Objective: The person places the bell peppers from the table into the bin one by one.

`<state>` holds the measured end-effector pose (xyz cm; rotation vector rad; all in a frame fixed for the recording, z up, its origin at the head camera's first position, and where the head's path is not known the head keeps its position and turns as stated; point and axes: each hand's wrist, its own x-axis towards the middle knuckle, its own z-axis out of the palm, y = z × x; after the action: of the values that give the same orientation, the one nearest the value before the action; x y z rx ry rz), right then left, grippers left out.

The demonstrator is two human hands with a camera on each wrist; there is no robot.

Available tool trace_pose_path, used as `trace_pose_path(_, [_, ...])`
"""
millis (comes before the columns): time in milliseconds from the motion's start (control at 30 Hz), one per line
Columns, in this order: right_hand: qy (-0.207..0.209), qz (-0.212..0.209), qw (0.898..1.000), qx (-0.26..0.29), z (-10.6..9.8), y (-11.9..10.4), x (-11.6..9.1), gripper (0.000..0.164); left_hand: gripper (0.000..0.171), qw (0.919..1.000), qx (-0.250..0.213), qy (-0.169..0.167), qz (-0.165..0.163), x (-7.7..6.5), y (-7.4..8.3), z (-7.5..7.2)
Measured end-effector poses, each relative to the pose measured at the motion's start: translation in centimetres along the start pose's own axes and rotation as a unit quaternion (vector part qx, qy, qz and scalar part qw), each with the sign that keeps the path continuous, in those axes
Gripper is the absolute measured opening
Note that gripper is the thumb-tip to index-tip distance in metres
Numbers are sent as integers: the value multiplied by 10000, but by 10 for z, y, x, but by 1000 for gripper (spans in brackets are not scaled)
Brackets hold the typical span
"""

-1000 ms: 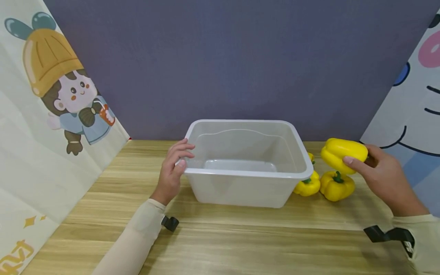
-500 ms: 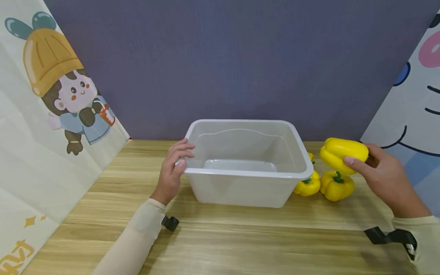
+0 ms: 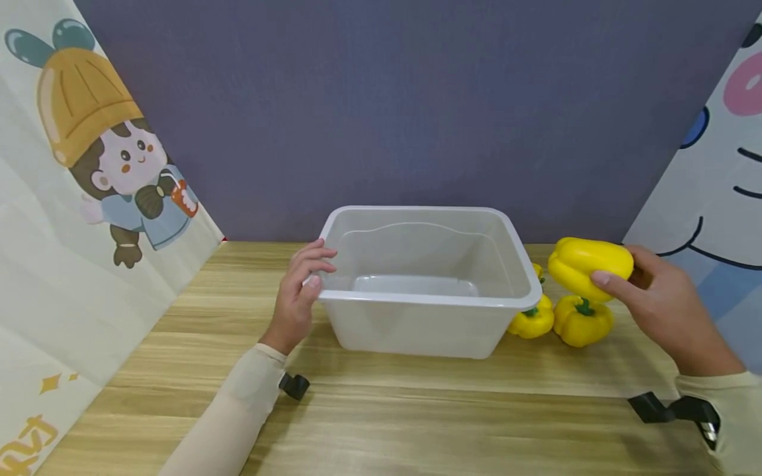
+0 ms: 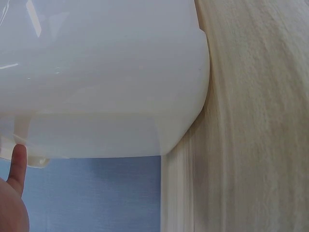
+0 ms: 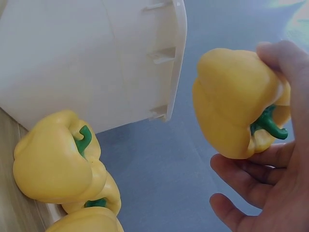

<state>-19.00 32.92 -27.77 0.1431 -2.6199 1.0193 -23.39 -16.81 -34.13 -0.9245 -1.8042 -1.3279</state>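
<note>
A white plastic bin (image 3: 411, 327) stands on the wooden table with its mouth up; its visible floor is bare. My left hand (image 3: 302, 284) grips the bin's left rim, fingers over the edge and thumb at the near corner. In the left wrist view a finger (image 4: 18, 166) lies against the outer wall. Right of the bin, my right hand (image 3: 663, 301) holds a yellow bell pepper (image 3: 589, 266) in the air, its green stem toward the palm. Below it sits another bell pepper (image 3: 582, 322). A further yellow pepper (image 3: 532, 320) is partly hidden by the bin's right side.
One more yellow pepper (image 3: 538, 271) shows only as a sliver behind the bin's right rim. A dark blue-grey partition (image 3: 417, 99) rises at the table's back. Printed cloth panels (image 3: 65, 264) flank both sides. Wooden tabletop (image 3: 417, 423) extends in front of the bin.
My right hand has shifted slightly left with the bell pepper, a little closer to the bin. The left hand and bin stay in place.
</note>
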Motion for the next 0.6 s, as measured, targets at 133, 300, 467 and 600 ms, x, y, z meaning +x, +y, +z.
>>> trace_pose_path(133, [-40, -10, 9999, 114, -1, -2, -1, 61, 27, 10000, -27, 11, -11, -1, 1, -1])
trace_pose_path(300, [-37, -68, 9999, 120, -1, -2, 0, 61, 27, 10000, -23, 24, 2, 0, 0, 0])
trace_pose_path(467, [-70, -48, 10000, 48, 1, -4, 0, 62, 27, 10000, 3, 15, -33, 0, 0, 0])
trace_pose_path(600, [-155, 89, 9998, 63, 1, -4, 1, 64, 27, 10000, 30, 16, -41, -1, 1, -1])
